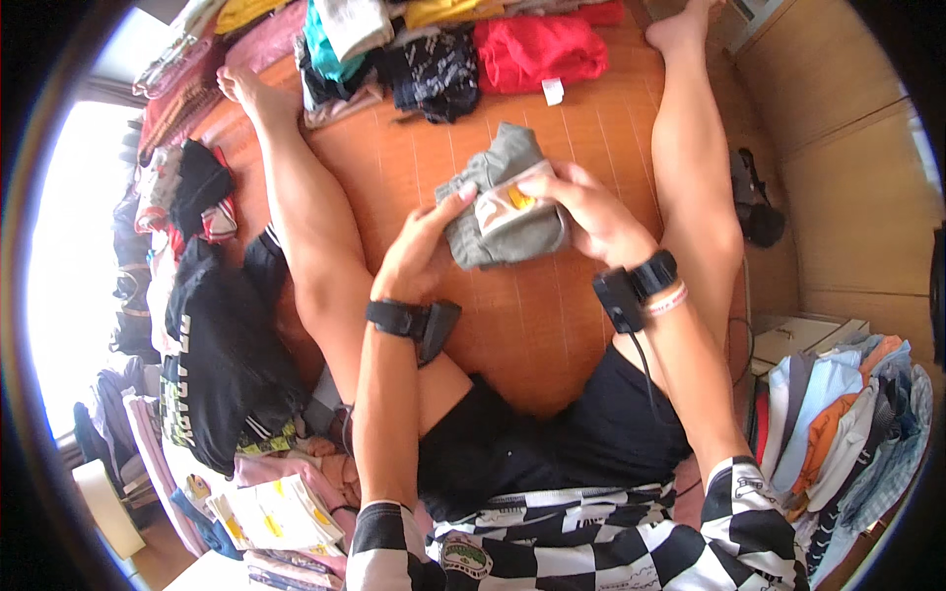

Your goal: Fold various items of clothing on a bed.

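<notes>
A folded grey garment (509, 246) with a white and yellow print on its front is held between my two hands, above the wooden surface. My left hand (419, 246) grips its left side, the thumb lying on top near the print. On the other side, my right hand (596, 212) holds the garment with its thumb pressed on the printed patch. The fingers under the cloth are hidden on both hands. A loose flap of the grey cloth sticks up at the far side of the bundle.
Beyond the garment lie a red folded cloth (542, 49) with a white tag and a black patterned one (434, 74). Dark clothes (222, 364) are heaped at left. A row of folded clothes (838, 424) stands at right. My legs stretch along both sides.
</notes>
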`<act>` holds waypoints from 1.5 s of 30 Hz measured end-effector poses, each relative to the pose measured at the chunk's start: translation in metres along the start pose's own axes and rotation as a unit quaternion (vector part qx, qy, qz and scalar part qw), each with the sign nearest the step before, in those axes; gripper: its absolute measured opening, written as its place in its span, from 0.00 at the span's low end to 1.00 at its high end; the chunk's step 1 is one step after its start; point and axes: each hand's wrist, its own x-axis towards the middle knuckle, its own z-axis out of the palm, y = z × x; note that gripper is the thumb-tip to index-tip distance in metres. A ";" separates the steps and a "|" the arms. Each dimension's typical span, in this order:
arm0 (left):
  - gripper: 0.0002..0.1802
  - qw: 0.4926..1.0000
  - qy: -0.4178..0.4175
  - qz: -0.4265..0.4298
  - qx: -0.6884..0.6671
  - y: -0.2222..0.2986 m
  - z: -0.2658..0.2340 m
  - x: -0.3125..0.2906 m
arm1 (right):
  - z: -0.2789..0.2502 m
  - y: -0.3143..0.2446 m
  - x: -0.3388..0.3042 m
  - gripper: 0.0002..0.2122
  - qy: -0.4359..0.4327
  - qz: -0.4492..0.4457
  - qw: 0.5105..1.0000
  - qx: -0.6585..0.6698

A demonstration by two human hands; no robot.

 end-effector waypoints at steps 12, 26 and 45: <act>0.21 0.984 0.008 0.179 0.002 0.051 0.018 0.024 | 0.009 -0.029 -0.012 0.26 0.034 -0.159 0.985 -0.057; 0.38 0.715 0.380 0.305 0.502 0.117 -0.054 0.226 | -0.025 -0.017 0.007 0.15 0.169 -0.127 0.963 -0.168; 0.26 0.630 0.162 0.376 0.660 0.164 -0.003 0.139 | -0.027 -0.006 0.000 0.13 0.155 -0.083 0.889 -0.422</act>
